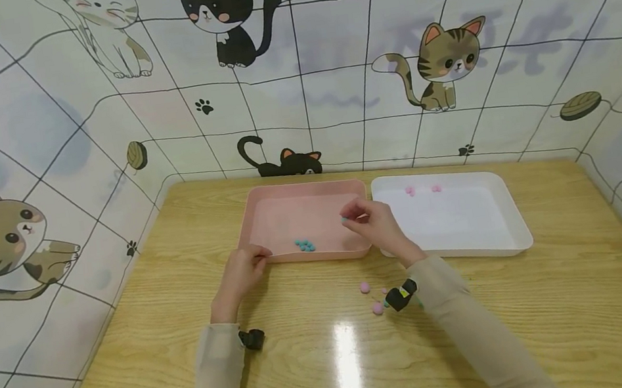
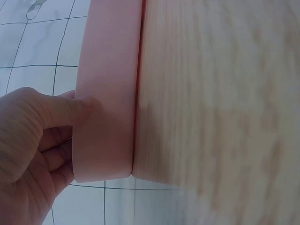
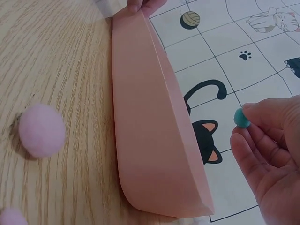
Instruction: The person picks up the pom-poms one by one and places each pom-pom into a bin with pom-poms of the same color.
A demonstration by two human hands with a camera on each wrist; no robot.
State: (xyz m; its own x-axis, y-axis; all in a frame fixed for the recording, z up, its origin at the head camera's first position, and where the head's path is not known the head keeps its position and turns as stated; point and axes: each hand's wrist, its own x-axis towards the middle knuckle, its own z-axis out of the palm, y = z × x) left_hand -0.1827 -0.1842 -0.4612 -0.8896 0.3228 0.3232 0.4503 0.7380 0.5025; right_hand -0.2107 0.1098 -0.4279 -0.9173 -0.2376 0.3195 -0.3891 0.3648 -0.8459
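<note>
My left hand (image 1: pixel 240 273) grips the near left corner of the pink tray (image 1: pixel 301 212); in the left wrist view its thumb lies against the outer wall and the other fingers are behind the rim. Over the tray's right end, my right hand (image 1: pixel 375 223) pinches a small teal pom-pom (image 3: pixel 241 118) between thumb and fingertips. Several teal pom-poms (image 1: pixel 305 246) lie grouped inside the pink tray, close to its front wall.
A white tray (image 1: pixel 452 220) stands to the right, with a few pink pom-poms (image 1: pixel 409 191) near its back. Larger pink pom-poms (image 1: pixel 364 287) and smaller ones lie on the wooden table (image 1: pixel 311 366), partly hidden by the right wrist camera (image 1: pixel 401 295). Cat-patterned walls (image 1: pixel 345 96) enclose the table.
</note>
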